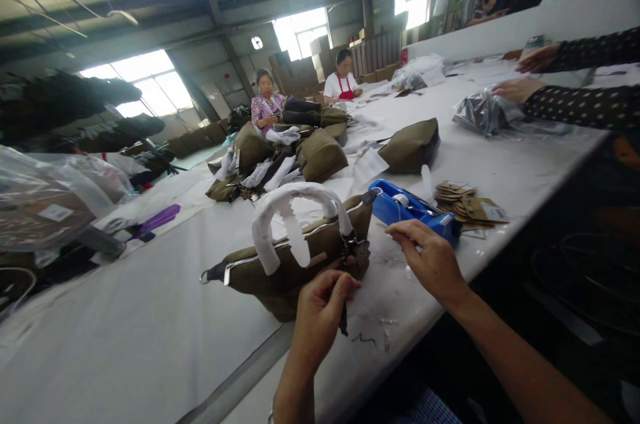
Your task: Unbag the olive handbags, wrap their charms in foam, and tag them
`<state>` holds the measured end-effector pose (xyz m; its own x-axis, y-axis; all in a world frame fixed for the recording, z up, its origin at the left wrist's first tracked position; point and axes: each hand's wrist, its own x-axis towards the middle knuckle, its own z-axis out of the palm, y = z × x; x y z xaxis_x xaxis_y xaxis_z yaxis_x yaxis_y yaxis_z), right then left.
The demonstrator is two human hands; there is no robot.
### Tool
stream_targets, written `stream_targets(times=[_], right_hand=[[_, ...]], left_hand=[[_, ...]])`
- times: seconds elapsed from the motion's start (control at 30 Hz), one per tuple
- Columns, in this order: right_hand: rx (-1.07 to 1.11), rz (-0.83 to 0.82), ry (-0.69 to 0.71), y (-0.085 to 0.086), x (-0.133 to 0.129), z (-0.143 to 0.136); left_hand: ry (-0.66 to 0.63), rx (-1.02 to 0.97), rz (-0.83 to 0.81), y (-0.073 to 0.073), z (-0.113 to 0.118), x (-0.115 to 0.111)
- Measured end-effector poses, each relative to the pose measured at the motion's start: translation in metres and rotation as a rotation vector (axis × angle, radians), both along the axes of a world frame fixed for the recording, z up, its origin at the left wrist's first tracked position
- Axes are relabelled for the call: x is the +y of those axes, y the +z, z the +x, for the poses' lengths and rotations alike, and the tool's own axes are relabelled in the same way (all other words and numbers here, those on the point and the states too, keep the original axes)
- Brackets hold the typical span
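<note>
An olive handbag (pixel 295 271) stands on the white table, its handles (pixel 280 207) wrapped in white material and its zip closed. My left hand (pixel 323 311) is at the bag's near right side, fingers pinched around something small by the dark hanging charm (pixel 357 252); what it holds is hidden. To the right, my right hand (pixel 430 261) is raised just in front of the blue tape dispenser (pixel 407 207), thumb and fingertips pressed together. Anything between those fingertips is too small to make out. Brown tags (pixel 465 204) lie in a pile behind the dispenser.
More olive bags (pixel 320 156) are heaped farther back, and one bag (pixel 411 146) sits apart. At the right, another person's hands (pixel 520 89) touch a clear plastic package (pixel 487 114). Two people sit across the table (pixel 150 317). Purple strips (pixel 160 219) lie left.
</note>
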<state>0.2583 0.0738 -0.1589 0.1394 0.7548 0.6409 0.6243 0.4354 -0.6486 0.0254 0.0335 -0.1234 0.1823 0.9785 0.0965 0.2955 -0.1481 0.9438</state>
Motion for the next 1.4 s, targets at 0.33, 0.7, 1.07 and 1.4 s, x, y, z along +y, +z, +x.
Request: stream_targets(times=[0.33,0.7,1.07,1.4], right_hand=[[-0.004,0.016,0.012,-0.004,0.004,0.003],[0.052,-0.032,0.087,-0.004,0.004,-0.007],[0.107,-0.099,0.170,-0.013,0.000,-0.023],[0.139,-0.094,0.181,-0.014,0.009,-0.020]], left_hand=[[-0.007,-0.006,-0.010,-0.002,-0.002,0.000],[-0.014,0.001,-0.010,-0.002,-0.001,0.000],[0.145,-0.050,0.085,-0.005,0.004,-0.004],[0.283,0.348,0.532,-0.001,-0.001,0.002]])
